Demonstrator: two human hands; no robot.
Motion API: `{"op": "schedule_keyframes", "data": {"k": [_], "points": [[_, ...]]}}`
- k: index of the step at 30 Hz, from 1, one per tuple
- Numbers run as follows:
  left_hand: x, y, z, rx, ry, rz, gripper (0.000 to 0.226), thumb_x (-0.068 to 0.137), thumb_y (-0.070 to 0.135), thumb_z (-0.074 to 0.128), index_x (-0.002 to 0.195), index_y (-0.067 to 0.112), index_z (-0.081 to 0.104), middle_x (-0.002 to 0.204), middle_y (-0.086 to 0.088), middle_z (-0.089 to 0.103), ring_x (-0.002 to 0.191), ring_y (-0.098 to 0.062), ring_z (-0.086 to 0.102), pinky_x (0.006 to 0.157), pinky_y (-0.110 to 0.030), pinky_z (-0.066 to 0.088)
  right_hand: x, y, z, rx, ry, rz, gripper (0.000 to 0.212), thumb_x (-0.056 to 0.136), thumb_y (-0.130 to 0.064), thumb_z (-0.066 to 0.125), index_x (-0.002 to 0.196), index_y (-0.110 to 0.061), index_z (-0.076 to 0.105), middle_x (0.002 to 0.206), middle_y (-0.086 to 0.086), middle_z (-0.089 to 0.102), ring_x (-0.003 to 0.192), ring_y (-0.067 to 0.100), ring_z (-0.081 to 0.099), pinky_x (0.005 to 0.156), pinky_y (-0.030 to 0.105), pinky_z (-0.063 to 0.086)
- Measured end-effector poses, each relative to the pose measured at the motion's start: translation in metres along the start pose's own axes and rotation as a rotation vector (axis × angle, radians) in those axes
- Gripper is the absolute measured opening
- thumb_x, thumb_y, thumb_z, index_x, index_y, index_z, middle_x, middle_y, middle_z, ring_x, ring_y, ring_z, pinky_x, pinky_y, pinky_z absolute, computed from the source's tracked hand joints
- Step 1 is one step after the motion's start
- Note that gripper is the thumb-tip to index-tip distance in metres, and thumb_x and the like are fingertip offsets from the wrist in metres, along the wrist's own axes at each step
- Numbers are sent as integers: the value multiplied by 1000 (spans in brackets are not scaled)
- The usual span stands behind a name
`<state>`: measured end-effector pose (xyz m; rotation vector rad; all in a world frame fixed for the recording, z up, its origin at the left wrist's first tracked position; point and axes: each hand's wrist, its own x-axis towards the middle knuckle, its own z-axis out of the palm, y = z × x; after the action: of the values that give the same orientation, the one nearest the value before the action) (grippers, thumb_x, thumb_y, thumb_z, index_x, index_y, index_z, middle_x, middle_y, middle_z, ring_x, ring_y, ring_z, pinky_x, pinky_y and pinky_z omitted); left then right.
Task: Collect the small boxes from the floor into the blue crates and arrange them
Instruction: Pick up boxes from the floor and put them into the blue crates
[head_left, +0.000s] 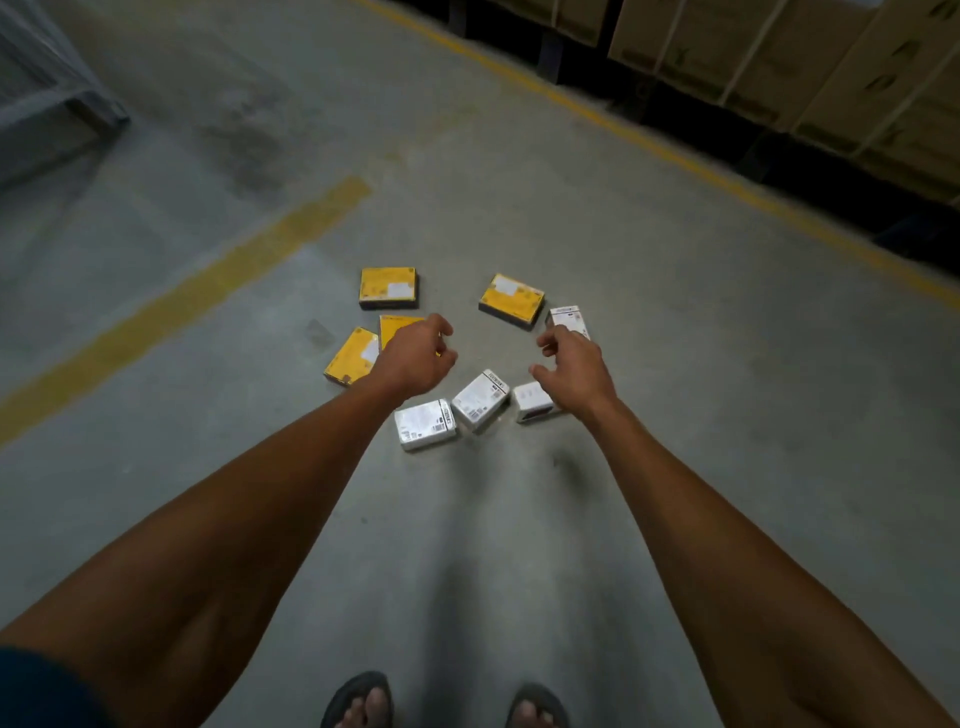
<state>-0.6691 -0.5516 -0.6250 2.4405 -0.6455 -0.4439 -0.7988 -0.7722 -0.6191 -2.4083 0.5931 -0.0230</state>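
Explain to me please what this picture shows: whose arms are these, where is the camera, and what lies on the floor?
This single picture comes from a camera worn on a person's head, looking down. The two bare arms are that person's own. The left hand and the right hand reach toward small boxes on the grey concrete floor; neither holds anything yet. Four flat yellow cardboard boxes and four white labelled boxes lie there in a loose ring. The sandalled feet show below. No blue crate is visible.
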Motion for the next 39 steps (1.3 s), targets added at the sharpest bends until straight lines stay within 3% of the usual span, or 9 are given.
{"op": "schedule_keyframes", "data": {"k": [5, 8, 14, 20, 24, 28, 31, 35, 39], "points": [[26, -77, 79, 48, -59, -51, 54, 91, 35, 79, 133, 10, 57, 116, -12, 72, 109, -31, 66, 82, -34, 46, 34, 60, 73, -178, -129, -2, 55, 82, -28, 80, 132, -25, 56, 133, 2, 60, 126, 22, 55, 99, 44, 52], [35, -116, 121, 146, -144, -91, 82, 82, 52, 84, 145, 11, 50, 138, -17, 60, 127, -35, 59, 102, -44, 50, 54, 89, 110, -357, -228, -19, 70, 79, -29, 84, 140, -23, 49, 140, 6, 53, 133, 29, 50, 101, 46, 51], [51, -161, 173, 529, -400, -98, 134, 68, 60, 89, 165, 26, 3, 164, -15, 26, 148, -47, 25, 114, -63, 37, 83, 125, 163, -784, -342, -114, 95, 82, -42, 82, 157, -20, 26, 155, 10, 36, 141, 35, 36, 108, 54, 41], [59, -174, 175, 566, -416, -54, 123, 78, 44, 85, 165, 26, 1, 157, -17, 41, 139, -41, 45, 108, -54, 48, 105, 135, 173, -929, -379, -151, 72, 92, -36, 71, 151, -16, 35, 149, 14, 44, 137, 35, 44, 110, 53, 38], [59, -167, 149, 450, -362, -125, 119, 78, 47, 84, 165, 21, 8, 153, -18, 48, 135, -39, 52, 108, -51, 48, 111, 124, 165, -733, -373, -50, 79, 90, -49, 73, 149, -13, 36, 145, 17, 44, 131, 38, 51, 103, 50, 45], [40, -130, 107, 193, -233, -161, 93, 86, 42, 80, 157, 14, 26, 142, -23, 58, 124, -42, 59, 99, -43, 50, 93, 100, 135, -334, -313, 137, 75, 96, -49, 65, 150, -6, 34, 150, 26, 39, 134, 45, 50, 107, 47, 46], [12, -82, 62, -123, -201, -261, 82, 93, 42, 73, 159, 27, 26, 133, -13, 60, 105, -35, 64, 77, -36, 54, 58, 65, 93, -34, -245, 207, 73, 100, -46, 59, 158, -13, 29, 154, 24, 43, 138, 42, 48, 109, 42, 43], [-32, 5, -21, -550, -170, -386, 71, 93, 44, 61, 154, 54, 26, 140, -2, 55, 105, -28, 62, 71, -33, 53, 2, -10, 12, 297, -141, 303, 65, 103, -45, 52, 161, -42, 22, 156, 10, 50, 135, 36, 54, 110, 46, 47], [-81, 96, -122, -813, -181, -443, 55, 96, 33, 51, 146, 56, 40, 133, 3, 67, 108, -21, 70, 88, -48, 59, -44, -90, -88, 539, -105, 400, 41, 105, -46, 46, 145, -45, 45, 134, 4, 65, 109, 27, 69, 72, 40, 61]]}}
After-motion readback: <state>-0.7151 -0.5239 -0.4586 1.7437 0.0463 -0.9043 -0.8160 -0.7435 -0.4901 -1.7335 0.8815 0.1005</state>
